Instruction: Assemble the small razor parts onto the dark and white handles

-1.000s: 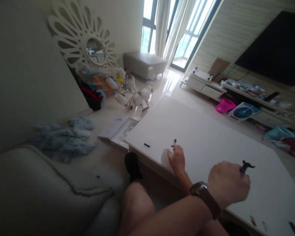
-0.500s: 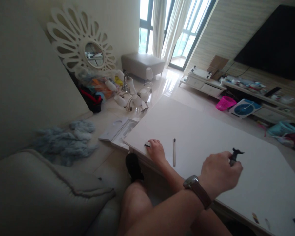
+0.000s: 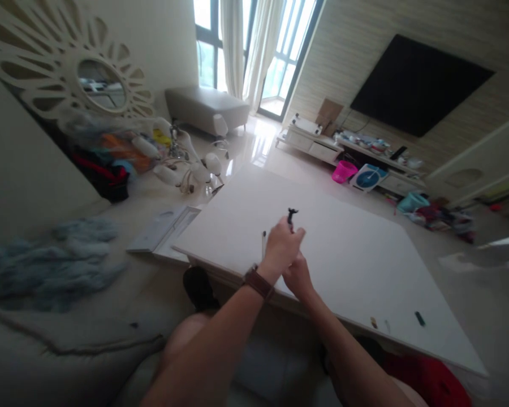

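Note:
My left hand [image 3: 282,246], with a brown-strapped watch at the wrist, is closed around what looks like a razor [image 3: 292,213]. Its dark, T-shaped head points up above the fist, over the white table [image 3: 343,249]. Just below and to the right, my right hand [image 3: 299,276] is close against the left one. Its fingers are curled and partly hidden, and anything in them cannot be made out. Left of the hands lies a thin pale toothbrush [image 3: 263,243] with a dark head, partly covered by my left hand.
Near the table's front right edge lie a small brown-and-black piece [image 3: 374,322], a pale piece [image 3: 387,325] and a dark oblong piece [image 3: 419,318]. An open white box [image 3: 161,230] is on the floor left of the table, with a chandelier [image 3: 195,169] behind it.
My left hand has come back leftward with the razor. My right hand has left the table's left end, where it touched a small dark piece, and joined the left. The view has turned right.

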`<state>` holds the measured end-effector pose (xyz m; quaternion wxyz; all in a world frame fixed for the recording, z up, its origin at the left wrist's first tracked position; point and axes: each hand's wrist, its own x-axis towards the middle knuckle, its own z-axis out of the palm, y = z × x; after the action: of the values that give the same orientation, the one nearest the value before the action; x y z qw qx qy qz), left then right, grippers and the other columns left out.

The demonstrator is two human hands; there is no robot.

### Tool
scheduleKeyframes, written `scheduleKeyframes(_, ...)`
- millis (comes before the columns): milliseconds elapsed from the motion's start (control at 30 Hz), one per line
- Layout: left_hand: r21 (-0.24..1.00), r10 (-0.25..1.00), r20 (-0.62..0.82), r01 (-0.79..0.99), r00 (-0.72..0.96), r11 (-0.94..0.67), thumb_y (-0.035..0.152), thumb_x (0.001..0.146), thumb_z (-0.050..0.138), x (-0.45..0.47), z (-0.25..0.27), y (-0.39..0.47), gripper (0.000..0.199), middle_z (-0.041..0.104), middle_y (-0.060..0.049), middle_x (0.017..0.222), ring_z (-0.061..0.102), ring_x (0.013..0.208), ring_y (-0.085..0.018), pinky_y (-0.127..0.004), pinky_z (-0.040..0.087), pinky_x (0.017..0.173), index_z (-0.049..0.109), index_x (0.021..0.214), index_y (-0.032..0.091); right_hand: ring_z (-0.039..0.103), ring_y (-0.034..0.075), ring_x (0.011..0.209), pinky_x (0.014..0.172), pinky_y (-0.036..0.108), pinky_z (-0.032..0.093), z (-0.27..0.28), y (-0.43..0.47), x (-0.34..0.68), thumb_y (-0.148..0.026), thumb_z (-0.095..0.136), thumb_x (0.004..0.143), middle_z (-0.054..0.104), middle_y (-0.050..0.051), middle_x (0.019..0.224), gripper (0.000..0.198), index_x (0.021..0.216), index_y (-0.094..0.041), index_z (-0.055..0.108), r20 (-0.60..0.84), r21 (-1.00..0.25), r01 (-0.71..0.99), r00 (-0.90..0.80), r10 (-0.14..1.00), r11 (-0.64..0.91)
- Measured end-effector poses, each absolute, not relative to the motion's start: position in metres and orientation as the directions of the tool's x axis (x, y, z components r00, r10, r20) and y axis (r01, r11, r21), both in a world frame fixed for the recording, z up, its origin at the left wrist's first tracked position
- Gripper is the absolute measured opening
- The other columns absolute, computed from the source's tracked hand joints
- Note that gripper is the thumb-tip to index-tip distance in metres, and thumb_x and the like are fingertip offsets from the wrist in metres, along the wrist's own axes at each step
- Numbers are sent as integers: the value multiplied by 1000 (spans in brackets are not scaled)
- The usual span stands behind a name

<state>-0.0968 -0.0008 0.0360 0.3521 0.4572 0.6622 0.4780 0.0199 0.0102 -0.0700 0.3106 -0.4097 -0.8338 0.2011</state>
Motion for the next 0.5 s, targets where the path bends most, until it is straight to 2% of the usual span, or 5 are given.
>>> scheduleKeyframes(133,931,952,-84,319,-294,180,32,79,67,-93,15,4,23,57,0,75,57,73,-16,-27,44,68,48,79,20,60,27,117,102,47,47,-30,-3,88,-31,67,89,68,10,124,14,100,-26,75,445,-565,592,-368,817,574)
scheduleKeyframes(233,965,967,-235,95,-94,244,34,80,70,-71,-1,0,30,55,2,69,61,68,-15,-26,50,63,44,79,20,59,26,118,100,46,49,-25,-10,116,-28,68,90,67,9,126,14,102,-28,74,497,-557,578,-343,797,596)
scheduleKeyframes(333,966,969,-241,-86,51,245,28,79,71,-44,-8,-3,28,54,4,69,65,65,-14,-28,57,61,44,80,19,59,26,116,98,45,51,-32,-9,131,-27,69,89,67,8,127,16,104,-29,75,522,-567,560,-324,789,604)
scheduleKeyframes(500,985,987,-152,-94,-47,147,23,76,73,-14,-9,5,27,54,5,67,65,60,-13,-28,61,55,46,79,17,60,26,117,97,46,52,-37,2,148,-26,66,91,66,8,129,18,105,-31,76,531,-590,542,-299,793,599)
